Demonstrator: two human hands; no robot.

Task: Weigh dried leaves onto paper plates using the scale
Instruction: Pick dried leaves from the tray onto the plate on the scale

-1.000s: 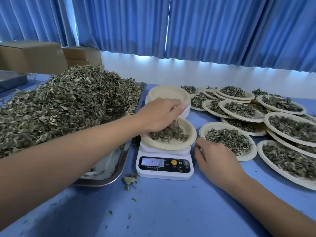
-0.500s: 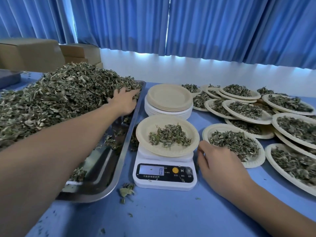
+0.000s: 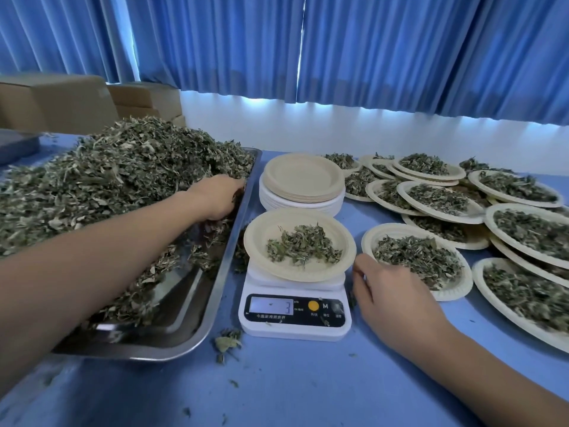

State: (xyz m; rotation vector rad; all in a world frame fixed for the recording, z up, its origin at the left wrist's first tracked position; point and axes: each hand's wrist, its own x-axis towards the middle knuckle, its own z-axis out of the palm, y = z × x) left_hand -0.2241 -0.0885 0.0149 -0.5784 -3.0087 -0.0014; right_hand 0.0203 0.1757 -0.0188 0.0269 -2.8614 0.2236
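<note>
Scale (image 3: 295,312), white, on blue table (image 3: 292,389): carries one paper plate (image 3: 264,232) with a small mound of dried leaves (image 3: 303,245).
Left of scale: steel tray (image 3: 181,303) with leaf heap (image 3: 123,180); left hand (image 3: 220,195) sunk in it, fingers hidden, so I cannot tell its grip.
Right of scale: right hand (image 3: 391,294), relaxed, empty, on table.
Behind scale: stack of empty plates (image 3: 303,177).
Farther right: filled plates (image 3: 455,289).

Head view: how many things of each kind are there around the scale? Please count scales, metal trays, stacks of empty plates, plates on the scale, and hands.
Scale: 1
Metal tray: 1
Stack of empty plates: 1
Plate on the scale: 1
Hands: 2, the left hand and the right hand
Total: 6
</note>
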